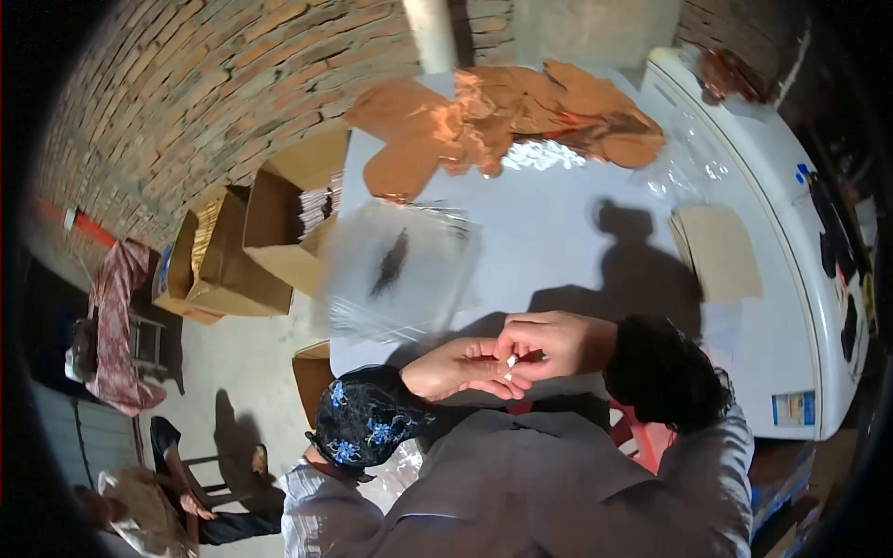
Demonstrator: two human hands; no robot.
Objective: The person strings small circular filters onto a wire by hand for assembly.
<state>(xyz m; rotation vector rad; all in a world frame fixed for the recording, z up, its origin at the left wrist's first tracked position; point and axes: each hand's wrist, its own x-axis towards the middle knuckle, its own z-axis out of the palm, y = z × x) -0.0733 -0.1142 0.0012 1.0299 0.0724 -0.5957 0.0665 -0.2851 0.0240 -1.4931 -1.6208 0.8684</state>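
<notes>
In front of my chest, at the near edge of the white table, my two hands meet. My left hand (464, 368) comes in from the left, its fingers pinched around a small white piece (511, 364), too small to name. Against it presses my right hand (560, 344), thumb and fingertips closed on the same piece. Dark sleeve covers wrap both forearms, the left one with blue flowers. Just beyond my left hand lies a stack of clear plastic bags (358, 251) with a dark mark in the middle.
Orange-brown fabric pieces (409, 167) lie across the table's far side, beside a heap of small white pieces (544, 156). Beige sheets (721, 253) rest at right. Open cardboard boxes (293, 265) stand left of the table. Another person (153, 507) sits at lower left.
</notes>
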